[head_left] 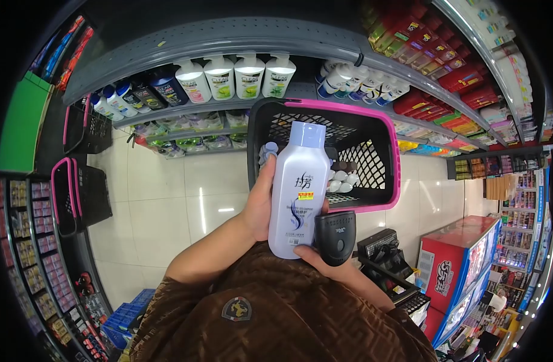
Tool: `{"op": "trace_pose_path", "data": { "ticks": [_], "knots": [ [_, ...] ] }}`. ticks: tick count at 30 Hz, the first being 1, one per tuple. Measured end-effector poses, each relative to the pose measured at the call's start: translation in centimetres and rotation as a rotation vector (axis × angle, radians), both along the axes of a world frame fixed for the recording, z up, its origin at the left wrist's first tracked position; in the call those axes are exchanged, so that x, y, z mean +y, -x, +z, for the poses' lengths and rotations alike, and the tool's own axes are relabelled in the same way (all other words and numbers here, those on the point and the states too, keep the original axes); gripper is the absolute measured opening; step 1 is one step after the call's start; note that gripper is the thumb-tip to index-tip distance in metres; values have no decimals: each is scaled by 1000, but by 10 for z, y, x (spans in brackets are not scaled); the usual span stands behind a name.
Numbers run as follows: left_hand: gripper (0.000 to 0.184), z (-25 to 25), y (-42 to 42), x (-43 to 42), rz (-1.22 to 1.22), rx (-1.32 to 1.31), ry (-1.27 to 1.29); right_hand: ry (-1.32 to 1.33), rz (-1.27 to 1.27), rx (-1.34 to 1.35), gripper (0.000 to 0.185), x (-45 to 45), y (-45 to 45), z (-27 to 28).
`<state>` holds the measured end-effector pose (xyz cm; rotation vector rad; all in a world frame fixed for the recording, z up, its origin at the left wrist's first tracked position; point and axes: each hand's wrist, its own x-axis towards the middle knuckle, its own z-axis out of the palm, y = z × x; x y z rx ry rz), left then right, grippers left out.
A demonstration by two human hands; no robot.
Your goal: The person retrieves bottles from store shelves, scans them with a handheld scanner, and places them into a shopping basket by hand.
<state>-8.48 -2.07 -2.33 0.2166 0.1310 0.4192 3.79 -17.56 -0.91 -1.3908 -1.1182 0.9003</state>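
A pale lilac shampoo bottle point(295, 199) stands upright in front of my chest, its dark lettering and a yellow-and-red price sticker facing me. My left hand point(261, 202) wraps round its left side. At the bottom right, my right hand point(315, 260) grips the bottle's base, thumb on the front. A black device point(335, 238) sits at my right wrist, partly covering it. Behind the bottle is a black basket with a pink rim point(396, 163), holding white-and-grey bottles point(343, 181) and lilac-capped ones at its left side.
A grey shelf point(228, 36) with pump bottles point(250, 77) and other shampoos runs across the top. More black-and-pink baskets point(83, 193) are at left, a blue crate point(122, 320) at lower left. A red-and-blue freezer point(448, 265) stands at lower right.
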Motion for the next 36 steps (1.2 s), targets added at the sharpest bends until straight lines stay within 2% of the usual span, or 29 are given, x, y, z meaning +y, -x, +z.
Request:
{"op": "trace_pose_path", "data": {
  "ticks": [9,11,15,17,23,27,29,36],
  "knots": [
    [92,2,-8,1,1,65,-15,-16,-33,140,56,1,-4,-7],
    [92,0,-10,0,-26,61,-39,-14,-10,37,57,-4,-6,-7],
    [93,1,-18,-1,-67,92,-24,4,-35,7,58,-8,-7,-5],
    [93,1,-20,-1,-67,81,-27,-46,-124,7,57,-8,-3,-9],
    [92,4,-15,0,-80,58,-23,15,-63,-9,60,-11,-2,-6],
    [93,4,-15,2,-86,-8,-14,-21,-116,-57,60,-5,2,3],
    [93,4,-12,2,-69,-20,-19,-14,-32,-248,61,-8,0,1],
    [93,4,2,8,9,-16,-42,22,-30,-89,62,10,1,12]
  ]
}}
